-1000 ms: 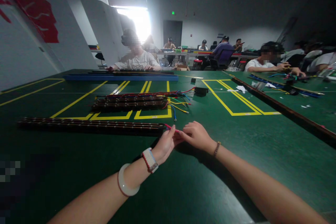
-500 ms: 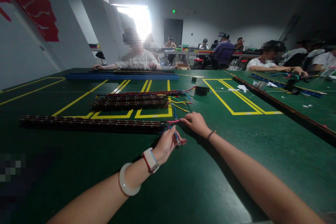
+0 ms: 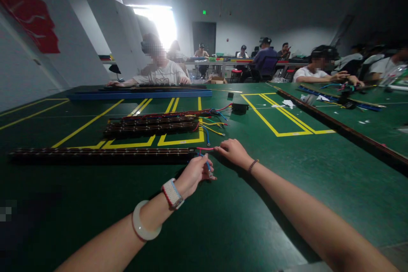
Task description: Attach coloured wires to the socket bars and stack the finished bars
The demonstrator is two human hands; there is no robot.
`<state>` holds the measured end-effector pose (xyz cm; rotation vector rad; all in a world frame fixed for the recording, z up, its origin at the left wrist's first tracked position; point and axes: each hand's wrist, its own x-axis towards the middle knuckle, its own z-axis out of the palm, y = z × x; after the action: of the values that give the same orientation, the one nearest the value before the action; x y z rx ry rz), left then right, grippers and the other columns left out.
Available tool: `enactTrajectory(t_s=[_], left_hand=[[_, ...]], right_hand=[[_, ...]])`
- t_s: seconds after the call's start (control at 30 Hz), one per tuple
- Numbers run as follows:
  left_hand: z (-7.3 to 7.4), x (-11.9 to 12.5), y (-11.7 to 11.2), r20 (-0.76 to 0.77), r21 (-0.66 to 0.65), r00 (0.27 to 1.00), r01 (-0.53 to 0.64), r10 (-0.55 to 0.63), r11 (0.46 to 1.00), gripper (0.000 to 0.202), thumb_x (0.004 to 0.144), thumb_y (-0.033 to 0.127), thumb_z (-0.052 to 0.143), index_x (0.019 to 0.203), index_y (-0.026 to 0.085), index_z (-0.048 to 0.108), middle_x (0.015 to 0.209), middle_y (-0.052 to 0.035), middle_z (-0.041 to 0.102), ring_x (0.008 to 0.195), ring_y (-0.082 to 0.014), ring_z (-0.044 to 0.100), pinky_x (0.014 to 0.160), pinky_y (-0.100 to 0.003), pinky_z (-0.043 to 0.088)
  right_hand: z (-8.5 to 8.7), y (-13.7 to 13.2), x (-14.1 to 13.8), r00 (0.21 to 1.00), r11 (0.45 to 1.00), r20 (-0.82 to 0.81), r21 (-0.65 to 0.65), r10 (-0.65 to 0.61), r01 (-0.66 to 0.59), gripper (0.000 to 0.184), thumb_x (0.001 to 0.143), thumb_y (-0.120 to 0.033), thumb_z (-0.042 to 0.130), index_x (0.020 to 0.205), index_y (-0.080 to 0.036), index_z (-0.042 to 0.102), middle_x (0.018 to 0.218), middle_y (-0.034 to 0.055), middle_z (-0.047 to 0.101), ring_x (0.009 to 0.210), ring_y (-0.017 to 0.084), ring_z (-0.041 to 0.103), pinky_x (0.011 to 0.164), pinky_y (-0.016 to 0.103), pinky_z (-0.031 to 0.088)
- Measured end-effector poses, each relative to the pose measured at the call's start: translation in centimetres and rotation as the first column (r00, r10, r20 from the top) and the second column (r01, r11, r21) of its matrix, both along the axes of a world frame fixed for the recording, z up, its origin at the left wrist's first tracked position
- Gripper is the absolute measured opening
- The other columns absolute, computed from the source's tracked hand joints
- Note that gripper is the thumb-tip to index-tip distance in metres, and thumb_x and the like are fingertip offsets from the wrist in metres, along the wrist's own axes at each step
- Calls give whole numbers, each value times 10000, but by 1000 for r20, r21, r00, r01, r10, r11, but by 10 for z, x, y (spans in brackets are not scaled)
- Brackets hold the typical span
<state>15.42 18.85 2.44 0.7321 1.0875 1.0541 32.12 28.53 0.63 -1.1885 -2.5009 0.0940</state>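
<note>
Hands parted since 1 second ago: right hand [image 3: 231, 153] on the red wire [image 3: 205, 149], left hand [image 3: 193, 174] on the blue lead [image 3: 209, 166].
Head view: both wires leave the right end of the bar [image 3: 102, 154]; the right hand, off past that end, pinches the red wire's tip, fingertips narrow; the left hand, just on the bar's near side, holds the blue lead between thumb and fingers, how firmly I cannot tell. Good handling likely means keeping the red wire straight without tugging at the bar, and the blue lead nearside so the 2 don't cross. Leads from the pile [image 3: 151, 126] beyond the bar end near the right hand, so snagging seems a risk.
</note>
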Motion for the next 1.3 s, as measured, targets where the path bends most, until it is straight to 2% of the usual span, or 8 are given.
enactTrajectory(t_s=[0.27,0.43,0.67,0.77,0.87,1.0,1.13,1.3], left_hand=[[6,-15,7,-176,-14,961,213,-212,977,375,835,455,545,707,108,599,580,-81,633,510,-158,616,555,-284,517],[4,-14,8,-190,-28,956,224,-225,974,498,854,568,428,862,102,604,672,-129,685,515,-181,641,550,-294,514],[4,-11,8,-193,-32,963,183,-186,983,462,889,531,376,922,106,555,618,-90,646,488,-172,627,544,-295,526],[4,-12,8,-176,-30,967,181,-184,983,466,889,531,377,975,107,547,722,-114,667,493,-171,636,535,-295,529],[5,-12,9,-155,-35,975,158,-161,987,428,891,507,393,997,119,538,872,-128,664,527,-177,653,558,-324,547],[6,-9,7,-105,-33,984,142,-145,989,396,900,456,418,981,96,561,913,-149,654,675,-218,688,628,-342,560],[2,-3,5,112,-7,985,129,-128,992,302,913,354,454,976,87,580,984,-171,664,840,-216,678,813,-373,535],[-7,4,4,287,35,956,50,-58,998,196,914,260,474,856,108,584,940,-135,683,871,-194,659,893,-388,493]], right_hand=[[3,-7,1,993,999,-112,29,-38,41,350,891,-489,483,801,-190,640,781,43,619,775,178,521,707,297,336],[10,-25,3,959,995,-264,58,99,-86,334,903,-480,455,1045,-216,604,1005,63,588,957,201,498,866,345,346],[2,-37,-3,961,978,-185,23,207,-206,805,674,-577,672,1334,-192,419,1244,128,467,1160,288,393,1001,442,277],[-1,-34,-3,971,989,-193,-22,141,-148,756,679,-539,684,1300,-172,459,1214,131,480,1146,281,401,989,434,296],[-1,-30,-1,967,992,-232,-44,105,-119,478,737,-456,670,1133,-204,582,1093,86,538,1070,247,446,942,414,323],[-2,-27,-1,941,981,-278,51,193,-186,163,802,-241,625,961,-203,627,946,49,575,948,196,486,870,371,335],[-5,-28,-3,911,938,-253,203,327,-280,135,807,-94,569,895,-179,625,877,51,581,889,185,477,818,348,337],[-6,-33,-3,885,884,-194,305,422,-354,160,860,-93,502,892,-176,634,852,56,583,843,179,462,790,339,350]])
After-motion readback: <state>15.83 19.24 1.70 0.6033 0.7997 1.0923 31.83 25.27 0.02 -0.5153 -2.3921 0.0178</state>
